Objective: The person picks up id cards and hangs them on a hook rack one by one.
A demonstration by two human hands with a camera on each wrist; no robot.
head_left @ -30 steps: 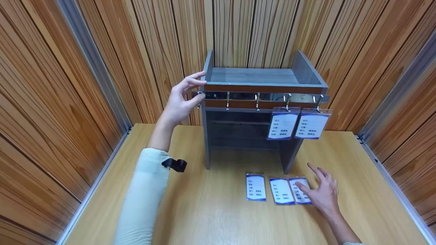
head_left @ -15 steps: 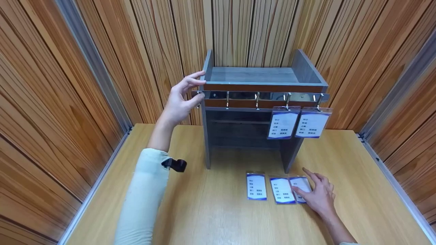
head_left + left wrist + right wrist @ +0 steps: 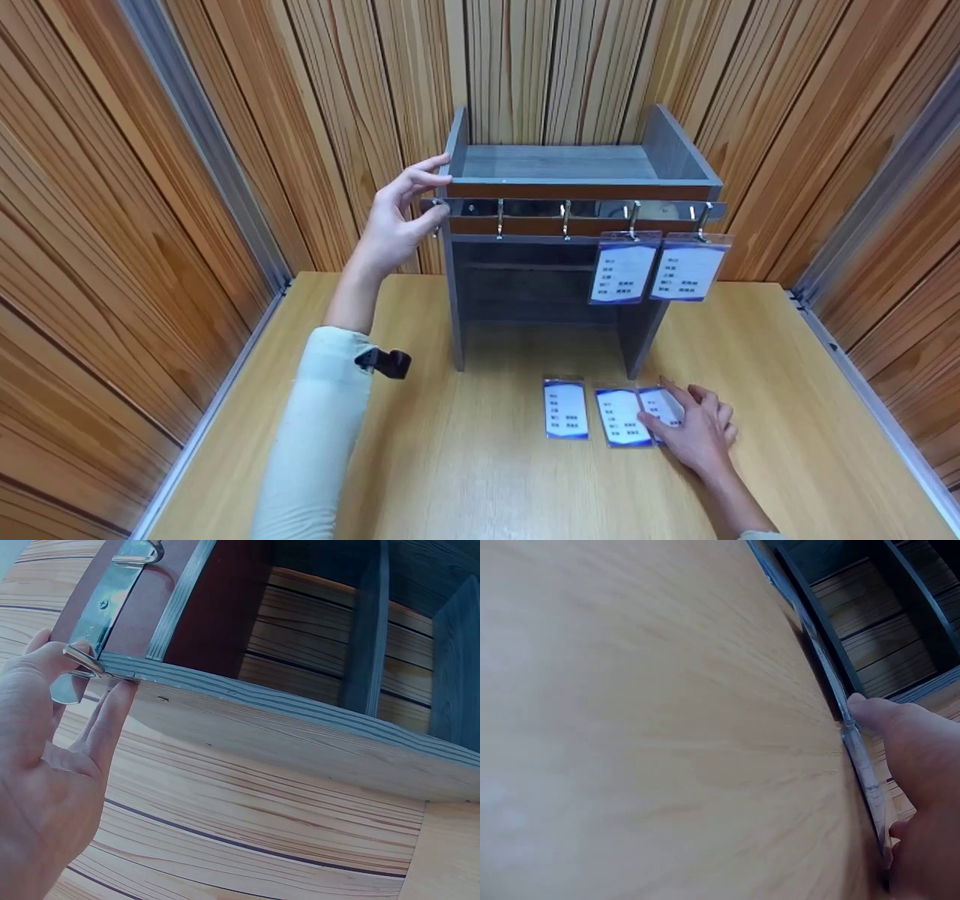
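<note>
My left hand (image 3: pixel 405 214) grips the left end of the shelf unit (image 3: pixel 581 181) in the head view, thumb on the metal hook rail (image 3: pixel 536 209) and fingertips along the side panel. The left wrist view shows the same hand (image 3: pixel 56 742) around the rail end, beside a hook (image 3: pixel 82 660). My right hand (image 3: pixel 697 435) is over the rightmost badge card (image 3: pixel 664 403) on the table, thumb and index finger spread at its edges. In the right wrist view, the thumb (image 3: pixel 885 714) is at one end of a clear card holder (image 3: pixel 862 765). The card lies flat, partly hidden by the hand.
A second badge card (image 3: pixel 625 424) lies against the rightmost one, and a third (image 3: pixel 565 412) lies left of them. Two badges hang from the right hooks, one (image 3: pixel 624 271) beside the other (image 3: pixel 688 271). Wood-plank walls (image 3: pixel 510 67) enclose the table (image 3: pixel 465 465).
My right hand has moved left and lower over the rightmost badge card, its index finger coming down to the card's top edge. My left hand keeps its hold on the shelf unit.
</note>
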